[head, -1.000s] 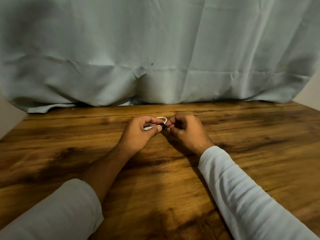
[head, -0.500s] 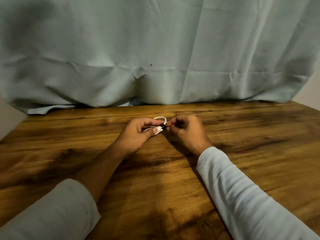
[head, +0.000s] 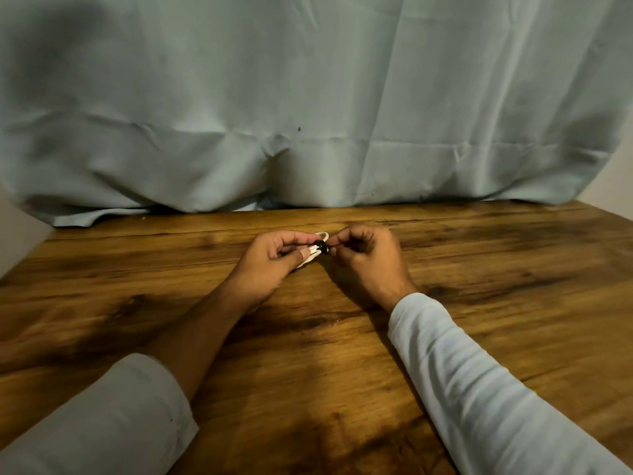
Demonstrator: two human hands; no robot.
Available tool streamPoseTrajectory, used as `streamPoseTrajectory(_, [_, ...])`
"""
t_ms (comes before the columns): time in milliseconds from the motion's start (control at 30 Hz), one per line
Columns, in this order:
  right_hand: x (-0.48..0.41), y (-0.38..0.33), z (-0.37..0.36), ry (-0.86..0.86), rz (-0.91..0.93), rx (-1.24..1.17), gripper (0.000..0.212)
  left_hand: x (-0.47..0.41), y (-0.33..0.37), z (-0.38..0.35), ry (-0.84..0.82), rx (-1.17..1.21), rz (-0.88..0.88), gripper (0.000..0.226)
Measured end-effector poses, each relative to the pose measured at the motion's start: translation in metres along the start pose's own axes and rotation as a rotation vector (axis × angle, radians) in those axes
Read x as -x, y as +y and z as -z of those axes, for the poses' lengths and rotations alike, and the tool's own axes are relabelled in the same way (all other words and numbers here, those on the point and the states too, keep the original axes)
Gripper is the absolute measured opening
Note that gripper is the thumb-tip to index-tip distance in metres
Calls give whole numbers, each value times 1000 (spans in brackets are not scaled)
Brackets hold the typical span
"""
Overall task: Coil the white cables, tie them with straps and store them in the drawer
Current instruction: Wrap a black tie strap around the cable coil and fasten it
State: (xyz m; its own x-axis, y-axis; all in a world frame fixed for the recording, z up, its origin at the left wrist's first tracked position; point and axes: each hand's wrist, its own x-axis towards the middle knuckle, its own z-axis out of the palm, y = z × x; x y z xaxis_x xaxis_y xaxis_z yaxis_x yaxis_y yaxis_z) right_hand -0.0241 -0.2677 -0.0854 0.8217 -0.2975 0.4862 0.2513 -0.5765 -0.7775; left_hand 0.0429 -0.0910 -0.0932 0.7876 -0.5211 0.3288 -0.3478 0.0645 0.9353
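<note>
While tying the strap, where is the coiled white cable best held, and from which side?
Pinch the cable just left of the black strap, coming from the left, as the left hand does. Its loops are squeezed into a narrow bundle there, and that probably leaves the strap's right side to the right hand.

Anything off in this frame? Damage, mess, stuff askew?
Nothing stands out. The left hand holds the coiled white cable, and the right hand pinches the black strap around it, over the wooden table. Only quirks: the backdrop cloth is creased and has a small dark speck.
</note>
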Motion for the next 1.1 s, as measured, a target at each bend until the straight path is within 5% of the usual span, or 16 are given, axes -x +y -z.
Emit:
streamPoseTrajectory(300, [3,-14,-3,40,194,338,21,-3,-5,1,0,42,-4,30])
streamPoseTrajectory(567, [3,-5,-9,124,0,-7,31,-3,-5,-4,46,76,-4,27])
streamPoseTrajectory(1100, [7,-14,-10,41,273,312,21,-1,-2,-6,65,67,6,34])
